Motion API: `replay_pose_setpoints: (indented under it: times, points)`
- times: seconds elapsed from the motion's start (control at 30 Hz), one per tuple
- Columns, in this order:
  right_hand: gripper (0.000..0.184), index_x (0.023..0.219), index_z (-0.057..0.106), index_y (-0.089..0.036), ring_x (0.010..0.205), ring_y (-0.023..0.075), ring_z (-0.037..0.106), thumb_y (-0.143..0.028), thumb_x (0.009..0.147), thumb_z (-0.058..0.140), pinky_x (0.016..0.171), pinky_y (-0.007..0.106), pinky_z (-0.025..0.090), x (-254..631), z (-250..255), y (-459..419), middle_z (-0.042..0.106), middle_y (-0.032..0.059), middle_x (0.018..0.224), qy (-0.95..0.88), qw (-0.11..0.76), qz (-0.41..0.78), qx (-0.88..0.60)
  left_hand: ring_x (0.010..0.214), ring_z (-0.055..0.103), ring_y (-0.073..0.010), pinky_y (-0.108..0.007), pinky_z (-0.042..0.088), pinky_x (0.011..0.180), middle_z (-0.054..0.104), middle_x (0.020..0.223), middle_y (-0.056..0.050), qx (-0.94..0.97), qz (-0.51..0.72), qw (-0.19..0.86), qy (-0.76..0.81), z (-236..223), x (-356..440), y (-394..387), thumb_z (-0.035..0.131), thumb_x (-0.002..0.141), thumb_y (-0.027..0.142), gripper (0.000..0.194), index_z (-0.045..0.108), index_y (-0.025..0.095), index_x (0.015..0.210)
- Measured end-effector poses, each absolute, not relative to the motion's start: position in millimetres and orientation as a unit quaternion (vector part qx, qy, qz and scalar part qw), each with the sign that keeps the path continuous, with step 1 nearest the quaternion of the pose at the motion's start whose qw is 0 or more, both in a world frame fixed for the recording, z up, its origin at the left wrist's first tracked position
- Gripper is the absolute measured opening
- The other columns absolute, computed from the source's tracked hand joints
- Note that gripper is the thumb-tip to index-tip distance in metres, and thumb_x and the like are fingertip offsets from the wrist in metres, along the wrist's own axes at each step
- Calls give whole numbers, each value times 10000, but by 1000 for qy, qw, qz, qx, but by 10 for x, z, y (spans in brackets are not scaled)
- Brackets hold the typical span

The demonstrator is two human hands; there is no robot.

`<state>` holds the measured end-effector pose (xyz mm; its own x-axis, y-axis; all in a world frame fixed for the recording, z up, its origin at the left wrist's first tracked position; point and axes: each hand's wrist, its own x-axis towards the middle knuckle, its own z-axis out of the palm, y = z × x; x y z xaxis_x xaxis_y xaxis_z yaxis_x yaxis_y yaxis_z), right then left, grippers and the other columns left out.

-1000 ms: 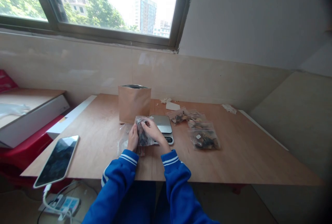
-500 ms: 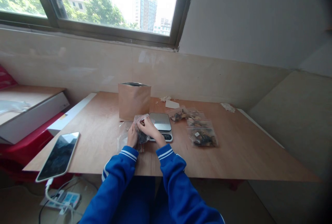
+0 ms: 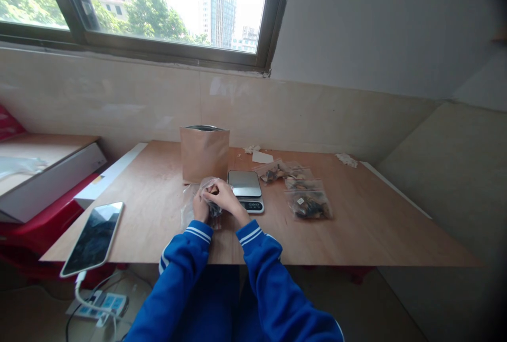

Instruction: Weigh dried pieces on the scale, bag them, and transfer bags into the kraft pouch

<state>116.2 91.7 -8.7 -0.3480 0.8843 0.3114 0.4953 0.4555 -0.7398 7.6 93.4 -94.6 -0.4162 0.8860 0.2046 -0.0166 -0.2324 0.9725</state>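
Note:
My left hand (image 3: 200, 208) is closed on a clear plastic bag (image 3: 214, 210) with dark contents, held low over the table in front of the kraft pouch. Across the bag's top reaches my right hand (image 3: 222, 196), its fingers pinched together at the opening; whether they grip the film or something inside is hidden. Just right of the hands sits a kitchen scale (image 3: 244, 184) with a steel plate and a lit display too small to read. Behind them the brown kraft pouch (image 3: 205, 154) stands upright with its mouth open.
Several zip bags of dark dried pieces (image 3: 309, 204) lie right of the scale. A white card (image 3: 262, 157) and crumpled scraps (image 3: 252, 149) rest near the wall. At the left edge lies a phone (image 3: 93, 239) on a charging cable, above a power strip (image 3: 102, 305) on the floor.
My right hand has shifted slightly left over the bag, uncovering more of the scale's display. My left hand still holds the bag. The whole view has moved a little.

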Motion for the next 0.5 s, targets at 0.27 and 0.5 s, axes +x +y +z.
replay_pose_setpoints:
  times: [0.27, 0.5]
  points:
    - [131, 939, 611, -177, 929, 197, 638, -241, 831, 649, 850, 315, 486, 1191, -205, 916, 688, 57, 980, -761, 345, 320, -446, 897, 650, -258, -432, 473, 922, 704, 851, -89, 410, 654, 339, 539, -1043, 60, 993, 518, 840, 397, 316, 688, 132, 861]
    - [150, 947, 691, -176, 982, 231, 663, -222, 804, 685, 894, 326, 494, 1136, -209, 909, 726, 87, 1033, -779, 345, 314, -419, 934, 636, -248, -403, 449, 957, 713, 888, -81, 414, 648, 343, 540, -1010, 48, 991, 557, 759, 237, 194, 705, 148, 848]
